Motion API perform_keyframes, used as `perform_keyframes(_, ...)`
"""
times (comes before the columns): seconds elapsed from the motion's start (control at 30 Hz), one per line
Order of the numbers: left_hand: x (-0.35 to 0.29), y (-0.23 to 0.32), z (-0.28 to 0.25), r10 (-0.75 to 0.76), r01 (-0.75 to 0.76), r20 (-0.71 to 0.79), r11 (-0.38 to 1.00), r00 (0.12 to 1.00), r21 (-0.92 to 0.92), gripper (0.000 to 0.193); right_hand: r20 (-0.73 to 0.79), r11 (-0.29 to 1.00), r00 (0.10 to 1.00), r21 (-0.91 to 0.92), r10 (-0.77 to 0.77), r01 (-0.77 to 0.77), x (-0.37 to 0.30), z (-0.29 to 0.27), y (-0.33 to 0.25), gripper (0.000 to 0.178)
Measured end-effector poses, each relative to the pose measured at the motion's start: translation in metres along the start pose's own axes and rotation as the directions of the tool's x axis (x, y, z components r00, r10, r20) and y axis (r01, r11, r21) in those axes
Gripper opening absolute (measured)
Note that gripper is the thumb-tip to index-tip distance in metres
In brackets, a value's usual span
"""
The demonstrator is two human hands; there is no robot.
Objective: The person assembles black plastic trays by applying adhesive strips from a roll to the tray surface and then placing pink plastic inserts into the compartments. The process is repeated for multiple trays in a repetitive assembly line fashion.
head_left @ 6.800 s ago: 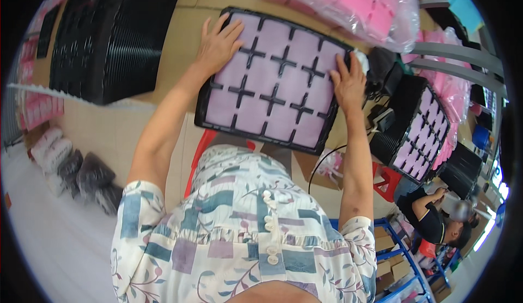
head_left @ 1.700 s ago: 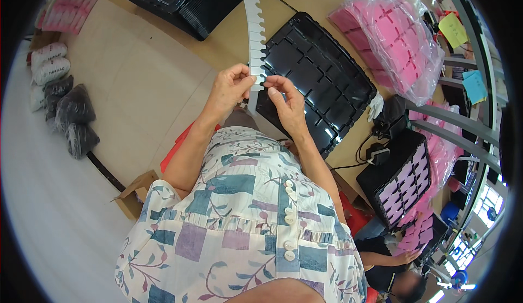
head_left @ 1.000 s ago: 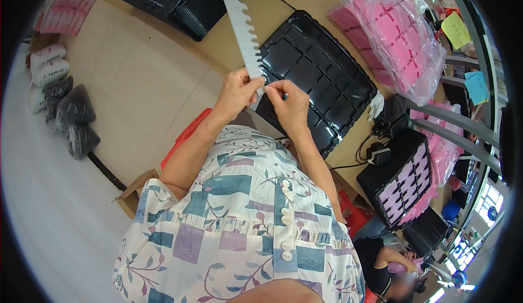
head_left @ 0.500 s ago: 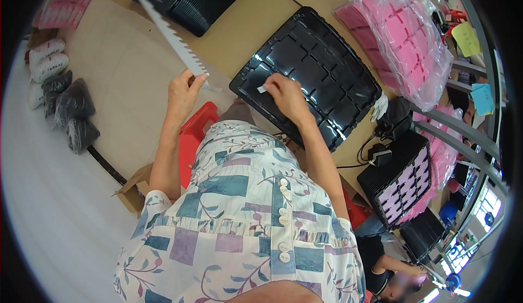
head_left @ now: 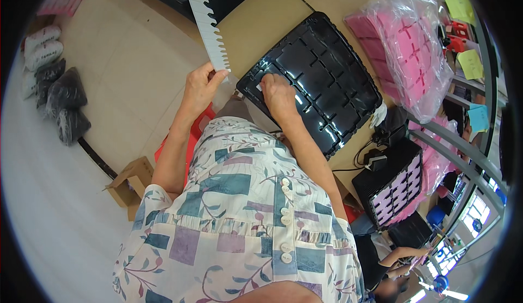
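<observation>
My left hand (head_left: pixel 200 88) pinches the lower end of a long white strip (head_left: pixel 206 25) with a toothed edge along its right side. The strip rises away from me, its far end passing in front of a dark stack. My right hand (head_left: pixel 279 98) is over the near left corner of a black plastic tray (head_left: pixel 321 66) with moulded compartments. Its thumb and fingers are closed on a small white label (head_left: pixel 259 87), which lies against or just above the tray's surface; I cannot tell which.
Another stack of black trays (head_left: pixel 223 0) stands at the far side. Pink trays in clear plastic (head_left: pixel 403 47) lie to the right, with a white glove (head_left: pixel 378 116) and a black tray with pink inserts (head_left: pixel 397 188) nearer. A co-worker's arm (head_left: pixel 397 256) shows lower right. Bags (head_left: pixel 66 90) sit left.
My left hand has shifted right toward the tray, and the toothed strip now stands more upright. The right hand has moved slightly left with the small label, closer to the tray's corner.
</observation>
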State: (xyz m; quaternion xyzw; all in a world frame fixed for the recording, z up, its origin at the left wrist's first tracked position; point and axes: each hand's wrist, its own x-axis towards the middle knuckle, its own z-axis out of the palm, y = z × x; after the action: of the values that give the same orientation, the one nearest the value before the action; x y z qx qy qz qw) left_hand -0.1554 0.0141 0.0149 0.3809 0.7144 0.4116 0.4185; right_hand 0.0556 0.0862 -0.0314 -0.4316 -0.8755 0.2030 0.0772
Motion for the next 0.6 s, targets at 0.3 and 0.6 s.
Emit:
perform_keyframes(0.3, 0.029, 0.010, 0.005, 0.029, -0.026, 0.164, 0.999, 0.986, -0.020, 0.022, 0.056, 0.967, 0.981, 0.166, 0.188, -0.195, 0.002, -0.010, -0.005, 0.015)
perform_keyframes(0.6, 0.047, 0.016, 0.015, 0.115, -0.121, 0.260, 0.993, 0.959, 0.006, 0.020, 0.004, 0.962, 0.984, -0.213, 0.175, -0.171, -0.004, 0.000, -0.010, 0.008)
